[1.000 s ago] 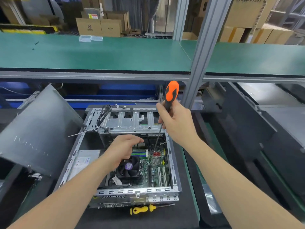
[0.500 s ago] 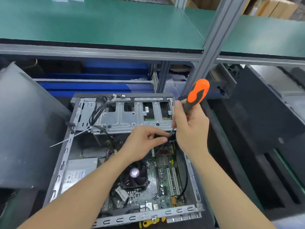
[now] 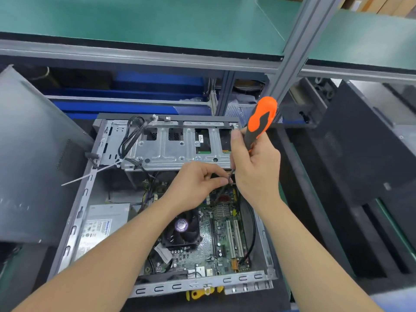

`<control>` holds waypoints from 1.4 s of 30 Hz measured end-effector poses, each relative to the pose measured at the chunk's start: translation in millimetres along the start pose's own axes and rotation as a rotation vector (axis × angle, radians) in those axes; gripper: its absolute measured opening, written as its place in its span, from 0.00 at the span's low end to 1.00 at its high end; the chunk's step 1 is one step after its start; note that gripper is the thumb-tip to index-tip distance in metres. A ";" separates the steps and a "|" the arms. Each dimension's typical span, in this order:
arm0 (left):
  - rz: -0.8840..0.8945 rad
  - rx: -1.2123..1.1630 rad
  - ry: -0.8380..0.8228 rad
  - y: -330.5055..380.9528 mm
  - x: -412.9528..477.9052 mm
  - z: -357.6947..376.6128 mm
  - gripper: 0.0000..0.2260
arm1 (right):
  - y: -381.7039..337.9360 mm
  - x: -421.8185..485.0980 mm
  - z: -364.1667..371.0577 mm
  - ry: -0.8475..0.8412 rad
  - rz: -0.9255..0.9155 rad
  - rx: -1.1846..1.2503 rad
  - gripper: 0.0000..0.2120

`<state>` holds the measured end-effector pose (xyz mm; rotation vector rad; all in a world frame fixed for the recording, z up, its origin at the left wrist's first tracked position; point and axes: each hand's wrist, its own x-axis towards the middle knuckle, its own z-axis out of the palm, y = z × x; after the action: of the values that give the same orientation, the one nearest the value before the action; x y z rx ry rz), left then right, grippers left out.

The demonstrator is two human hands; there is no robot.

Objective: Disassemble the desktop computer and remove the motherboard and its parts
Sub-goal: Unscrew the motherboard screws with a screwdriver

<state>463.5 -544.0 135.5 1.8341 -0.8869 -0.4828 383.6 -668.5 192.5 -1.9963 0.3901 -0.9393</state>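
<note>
1. A grey side panel (image 3: 33, 154) leans at nine o'clock of the open computer case (image 3: 84, 200), which lies flat on the dark desk (image 3: 284, 266).
2. Inside the case, the power supply (image 3: 101, 226) sits at eight o'clock. A black cable bundle (image 3: 129, 140) and a white zip tie (image 3: 90, 175) hang at eleven o'clock, off the left end of the drive cage (image 3: 171, 152).
3. The left hand (image 3: 193, 185) reaches in from seven o'clock, above the CPU fan (image 3: 181, 230). Its fingers are curled, with thumb and forefinger pinching the thin shaft of the orange-handled screwdriver (image 3: 262, 122) just below the drive cage.
4. The motherboard (image 3: 216, 248) is seated in the case floor, from the centre out to four o'clock, with the fan at its nine o'clock edge.
5. The right hand (image 3: 256, 172) is at one o'clock of the case, fingers clenched round the screwdriver's handle. The handle tilts toward one o'clock; the tip's seat cannot be made out.
6. A yellow-handled screwdriver (image 3: 198, 293) peeks out at six o'clock, under the case's near rim.
7. Black panels (image 3: 360, 143) stand at three o'clock, and a green shelf (image 3: 157, 19) spans twelve o'clock.
</note>
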 end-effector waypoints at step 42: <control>0.017 0.103 -0.048 1.0 -2.1 -5.5 0.09 | -4.5 3.3 -11.6 -0.186 -0.029 0.012 0.10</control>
<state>465.5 -539.4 138.6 1.9138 -0.9741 -0.4798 376.8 -674.5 201.6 -2.0626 0.2519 -0.7629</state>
